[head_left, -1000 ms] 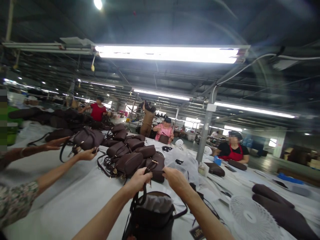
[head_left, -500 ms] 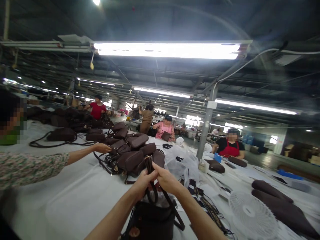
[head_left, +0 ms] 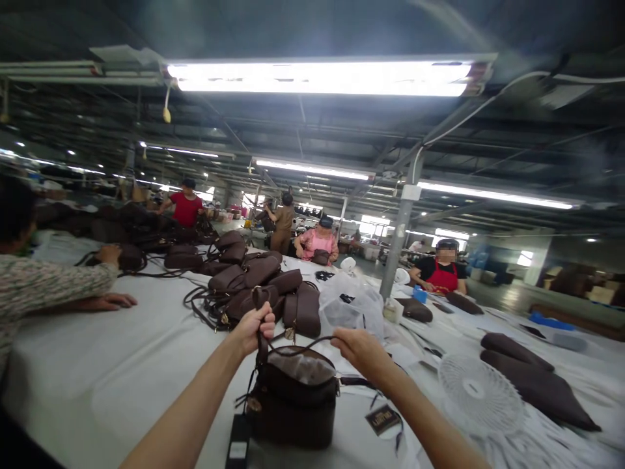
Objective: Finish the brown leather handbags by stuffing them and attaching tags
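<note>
A dark brown handbag [head_left: 295,407] stands upright on the white-covered table, its top open and pale material showing inside. My left hand [head_left: 254,326] is closed around the bag's strap [head_left: 262,348], above its left side. To the right, my right hand [head_left: 359,348] pinches a thin part of the strap, which arcs across to the left over the bag's opening. A black tag [head_left: 238,443] with a white label hangs at the bag's left. Another printed dark tag [head_left: 383,420] lies by its right side, below my right forearm.
Brown bags [head_left: 249,277] are heaped ahead. A white plastic bag [head_left: 349,306] lies to their right. A white fan [head_left: 481,394] and brown pieces [head_left: 534,378] are on the right. A co-worker's sleeve [head_left: 58,280] reaches in from the left; other people work beyond the table.
My hands have moved apart, stretching the strap between them, and the bag's opening now shows. The left co-worker's hand has drawn back from the heap of bags.
</note>
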The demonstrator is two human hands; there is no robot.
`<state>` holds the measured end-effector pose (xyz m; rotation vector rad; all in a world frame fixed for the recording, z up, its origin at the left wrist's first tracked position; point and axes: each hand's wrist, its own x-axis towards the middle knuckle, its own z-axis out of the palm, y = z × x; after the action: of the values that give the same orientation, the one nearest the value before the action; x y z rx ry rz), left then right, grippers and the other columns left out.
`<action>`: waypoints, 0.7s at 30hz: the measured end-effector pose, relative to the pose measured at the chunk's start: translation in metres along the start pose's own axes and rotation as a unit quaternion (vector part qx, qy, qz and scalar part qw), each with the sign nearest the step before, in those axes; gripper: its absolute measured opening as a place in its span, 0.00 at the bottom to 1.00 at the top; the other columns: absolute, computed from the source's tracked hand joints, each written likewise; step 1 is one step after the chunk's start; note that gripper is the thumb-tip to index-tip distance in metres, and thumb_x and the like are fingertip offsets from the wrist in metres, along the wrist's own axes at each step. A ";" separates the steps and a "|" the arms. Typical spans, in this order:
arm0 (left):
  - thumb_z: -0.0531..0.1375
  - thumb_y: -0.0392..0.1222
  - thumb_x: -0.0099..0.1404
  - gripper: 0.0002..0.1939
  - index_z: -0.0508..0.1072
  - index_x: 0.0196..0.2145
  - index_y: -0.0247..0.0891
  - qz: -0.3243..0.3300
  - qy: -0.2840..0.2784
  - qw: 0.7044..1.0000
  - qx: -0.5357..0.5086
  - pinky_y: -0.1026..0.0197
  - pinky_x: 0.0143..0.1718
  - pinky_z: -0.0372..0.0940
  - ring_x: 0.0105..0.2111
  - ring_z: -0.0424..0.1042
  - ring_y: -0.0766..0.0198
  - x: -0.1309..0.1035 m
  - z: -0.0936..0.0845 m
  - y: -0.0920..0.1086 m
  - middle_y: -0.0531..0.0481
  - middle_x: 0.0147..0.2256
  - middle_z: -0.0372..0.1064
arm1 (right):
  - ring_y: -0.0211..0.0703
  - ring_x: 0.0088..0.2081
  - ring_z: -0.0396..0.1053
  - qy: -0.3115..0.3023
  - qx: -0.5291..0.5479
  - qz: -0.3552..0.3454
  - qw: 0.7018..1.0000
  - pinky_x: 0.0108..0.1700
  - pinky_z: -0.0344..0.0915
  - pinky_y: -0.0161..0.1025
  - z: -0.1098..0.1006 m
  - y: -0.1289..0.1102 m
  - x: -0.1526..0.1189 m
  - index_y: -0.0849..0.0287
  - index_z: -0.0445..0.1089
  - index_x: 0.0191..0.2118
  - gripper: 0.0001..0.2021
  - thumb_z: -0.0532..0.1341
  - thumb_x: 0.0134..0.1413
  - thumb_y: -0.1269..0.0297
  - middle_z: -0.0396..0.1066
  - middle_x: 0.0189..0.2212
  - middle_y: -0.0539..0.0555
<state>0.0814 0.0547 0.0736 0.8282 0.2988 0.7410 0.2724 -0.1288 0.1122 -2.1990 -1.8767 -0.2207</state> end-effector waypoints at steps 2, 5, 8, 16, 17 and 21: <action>0.60 0.42 0.66 0.14 0.63 0.25 0.35 -0.033 -0.036 0.998 0.045 0.73 0.12 0.46 0.11 0.47 0.78 -0.003 0.013 -0.008 0.59 0.17 0.58 | 0.44 0.35 0.72 0.038 -0.068 0.003 0.997 0.31 0.52 0.35 -0.005 -0.013 0.008 0.55 0.71 0.34 0.12 0.53 0.64 0.60 0.76 0.31 0.53; 0.67 0.43 0.58 0.14 0.67 0.29 0.33 -0.075 -0.093 0.986 0.118 0.71 0.11 0.46 0.11 0.48 0.77 -0.010 0.032 -0.020 0.55 0.19 0.64 | 0.46 0.36 0.73 0.069 -0.101 0.003 0.992 0.31 0.51 0.36 -0.015 -0.028 0.021 0.56 0.73 0.35 0.13 0.52 0.65 0.59 0.77 0.34 0.56; 0.68 0.49 0.55 0.17 0.67 0.31 0.35 -0.085 -0.155 0.957 0.230 0.70 0.12 0.46 0.12 0.50 0.76 -0.018 0.041 -0.025 0.53 0.22 0.68 | 0.45 0.37 0.73 0.060 -0.090 -0.026 0.994 0.31 0.52 0.35 -0.023 -0.034 0.030 0.54 0.75 0.36 0.12 0.55 0.63 0.58 0.77 0.34 0.54; 0.71 0.42 0.47 0.16 0.67 0.26 0.35 -0.070 -0.132 0.942 0.301 0.72 0.14 0.46 0.15 0.53 0.75 -0.023 0.032 -0.017 0.60 0.17 0.57 | 0.39 0.36 0.71 0.001 -0.033 -0.056 0.998 0.34 0.55 0.31 -0.030 -0.008 0.028 0.53 0.77 0.34 0.09 0.60 0.59 0.58 0.76 0.31 0.49; 0.71 0.41 0.47 0.16 0.66 0.24 0.35 -0.072 -0.131 0.942 0.302 0.72 0.14 0.47 0.15 0.54 0.75 -0.024 0.030 -0.015 0.60 0.17 0.57 | 0.39 0.37 0.71 -0.001 -0.030 -0.042 0.999 0.36 0.56 0.31 -0.030 0.003 0.025 0.53 0.77 0.37 0.08 0.60 0.59 0.58 0.76 0.33 0.50; 0.71 0.47 0.49 0.19 0.64 0.22 0.36 -0.088 -0.129 0.950 0.270 0.66 0.23 0.66 0.23 0.70 0.64 -0.025 0.019 -0.012 0.54 0.21 0.64 | 0.41 0.42 0.69 0.004 -0.040 0.064 0.997 0.42 0.58 0.34 -0.013 0.057 -0.002 0.59 0.75 0.43 0.14 0.54 0.64 0.61 0.75 0.41 0.56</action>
<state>0.0790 0.0207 0.0762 1.3840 0.3409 0.3742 0.3289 -0.1424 0.1193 -2.3577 -1.7428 -0.2850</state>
